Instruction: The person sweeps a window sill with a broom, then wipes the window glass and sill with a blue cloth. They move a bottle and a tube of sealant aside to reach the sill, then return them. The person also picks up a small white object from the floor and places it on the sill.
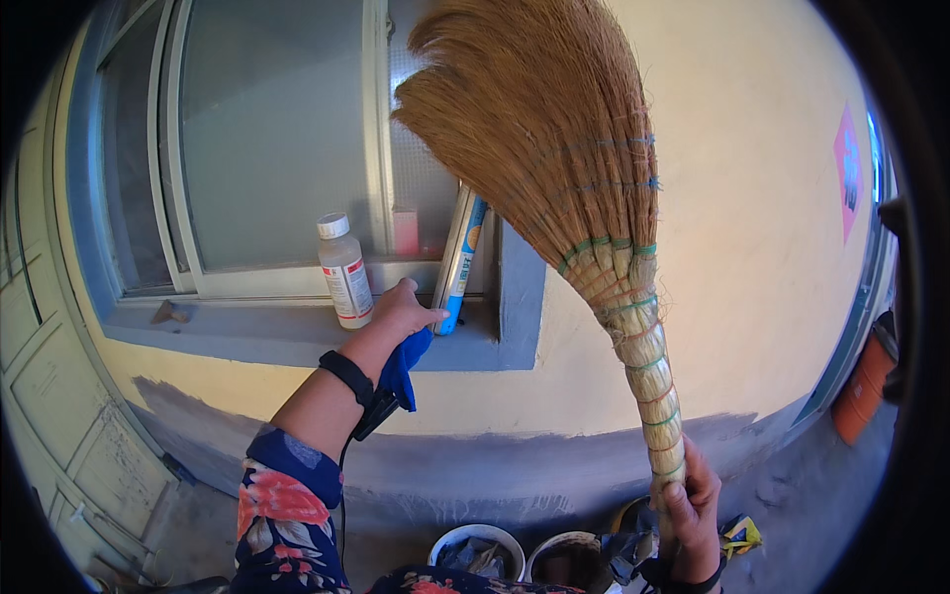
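A broom (549,126) of bound brown straw stands upright before me, its head fanning up and to the left. My right hand (690,505) grips the lower end of its pale handle, which is wrapped in green and red ties. Over the windowsill (245,334) my left hand (404,312) reaches forward, a blue cloth (408,364) hanging from beneath it. Its thumb points at the base of a blue and silver tube (459,260) leaning in the window corner; contact cannot be told. Just left of that hand stands a white-capped plastic bottle (346,278) with a printed label.
A small scraper-like object (171,312) lies on the sill's left part. Behind the window glass shows a pink box (406,232). Below me are two buckets (475,531) (568,542) by the wall. An orange drum (865,386) stands at far right, a door (74,371) at left.
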A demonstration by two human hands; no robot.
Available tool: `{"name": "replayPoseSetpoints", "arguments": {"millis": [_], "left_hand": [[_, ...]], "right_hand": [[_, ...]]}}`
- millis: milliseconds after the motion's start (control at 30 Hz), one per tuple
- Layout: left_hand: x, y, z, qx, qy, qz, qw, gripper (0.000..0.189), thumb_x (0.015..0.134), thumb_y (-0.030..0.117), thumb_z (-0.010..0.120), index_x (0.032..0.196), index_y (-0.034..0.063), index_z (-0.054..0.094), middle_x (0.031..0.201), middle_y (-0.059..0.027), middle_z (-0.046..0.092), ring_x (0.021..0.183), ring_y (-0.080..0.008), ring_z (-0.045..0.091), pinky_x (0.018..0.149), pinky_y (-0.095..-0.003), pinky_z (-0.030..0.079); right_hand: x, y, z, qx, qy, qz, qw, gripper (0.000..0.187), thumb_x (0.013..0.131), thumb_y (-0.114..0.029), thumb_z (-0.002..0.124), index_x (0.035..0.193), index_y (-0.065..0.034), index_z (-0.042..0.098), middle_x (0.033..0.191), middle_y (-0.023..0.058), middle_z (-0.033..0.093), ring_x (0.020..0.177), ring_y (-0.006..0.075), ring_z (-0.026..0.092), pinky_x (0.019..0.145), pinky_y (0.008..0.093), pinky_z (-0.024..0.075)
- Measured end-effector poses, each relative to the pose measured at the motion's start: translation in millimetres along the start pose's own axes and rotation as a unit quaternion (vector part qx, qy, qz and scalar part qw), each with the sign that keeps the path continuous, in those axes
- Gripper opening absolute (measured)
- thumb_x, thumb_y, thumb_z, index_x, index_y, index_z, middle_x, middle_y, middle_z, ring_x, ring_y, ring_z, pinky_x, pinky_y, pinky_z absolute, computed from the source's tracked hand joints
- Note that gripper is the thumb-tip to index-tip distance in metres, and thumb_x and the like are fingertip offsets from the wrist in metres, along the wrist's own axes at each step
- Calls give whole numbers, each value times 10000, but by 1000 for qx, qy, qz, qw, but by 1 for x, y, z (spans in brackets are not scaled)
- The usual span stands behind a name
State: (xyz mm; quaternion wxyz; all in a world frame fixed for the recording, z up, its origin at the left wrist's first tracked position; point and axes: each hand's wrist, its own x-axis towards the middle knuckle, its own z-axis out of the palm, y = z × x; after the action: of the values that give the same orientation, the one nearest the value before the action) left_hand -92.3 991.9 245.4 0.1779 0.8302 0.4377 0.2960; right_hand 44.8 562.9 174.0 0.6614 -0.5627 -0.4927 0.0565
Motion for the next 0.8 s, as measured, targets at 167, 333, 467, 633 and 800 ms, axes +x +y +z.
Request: {"name": "replayPoseSetpoints", "arguments": {"millis": [167,333,467,633,800], "left_hand": [[8,29,19,93,0,-43,995,863,556,516,790,1164,0,460,1041,-170,612,951,-287,609,814,-356,485],[19,18,25,58,13,-8,998,780,536,493,796,1086,8,530,1041,-181,620,954,-290,612,823,-364,479],[24,14,32,19,6,-2,1000,705,543,470,793,1035,16,573,1002,-177,634,934,-290,619,818,-362,480],[20,13,33,-36,13,-16,999,625,558,427,787,990,15,604,957,-180,643,891,-294,629,805,-360,484],[13,10,35,-37,49,15,998,630,565,434,775,992,3,604,952,-190,640,891,-305,622,807,-371,478]], "right_hand": [[-14,-9,-17,50,-16,22,998,619,836,-340,609,1290,32,411,848,61,562,582,99,514,516,224,413],[-28,-8,-33,48,-5,45,998,613,828,-331,619,1284,28,420,869,60,573,597,103,523,532,227,422],[-32,-1,-41,-13,27,27,999,615,829,-323,620,1293,23,413,836,57,578,616,99,526,542,222,426],[-31,-2,-43,-6,65,27,997,634,829,-331,623,1312,11,395,796,56,576,609,93,513,537,218,421],[-25,-6,-36,-3,65,22,998,654,830,-349,624,1319,11,383,724,40,557,582,84,499,526,213,410]]}}
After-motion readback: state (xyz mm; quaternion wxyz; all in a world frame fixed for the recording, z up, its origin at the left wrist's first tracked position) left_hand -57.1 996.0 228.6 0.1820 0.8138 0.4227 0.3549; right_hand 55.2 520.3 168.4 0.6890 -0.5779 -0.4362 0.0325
